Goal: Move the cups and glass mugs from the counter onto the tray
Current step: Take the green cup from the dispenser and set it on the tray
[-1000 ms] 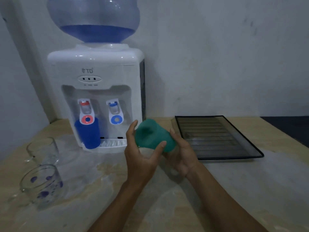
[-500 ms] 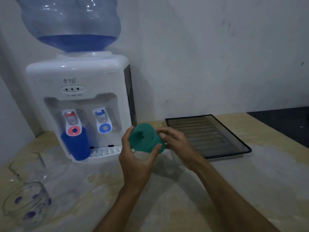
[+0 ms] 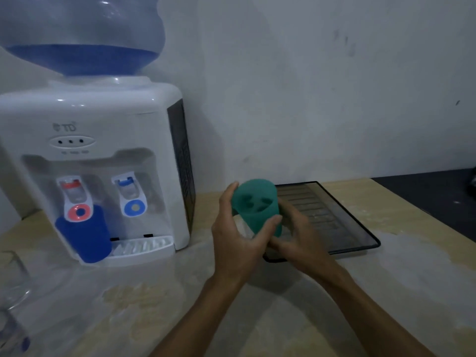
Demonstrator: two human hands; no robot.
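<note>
A green plastic cup (image 3: 255, 204) is held above the counter between both hands, its closed bottom turned up toward me. My left hand (image 3: 237, 240) grips it from the left side, thumb across the front. My right hand (image 3: 296, 235) holds it from the right and below. Just behind the hands lies the dark rectangular tray (image 3: 334, 217), with nothing visible on it. A blue cup (image 3: 83, 234) stands on the dispenser's drip grate under the red tap. Two clear glass mugs (image 3: 11, 274) sit at the far left edge, one with blue dots (image 3: 15, 336), both cut off by the frame.
A white water dispenser (image 3: 103, 163) with a blue bottle (image 3: 79, 34) stands at the back left against the wall. The beige counter (image 3: 386, 292) stretches right of the hands. A dark surface (image 3: 438, 197) adjoins the counter at the far right.
The green cup has been turned from mouth-toward-me to bottom-up and carried right, close over the tray's near left corner. The view has shifted right; the mugs slid to the left edge.
</note>
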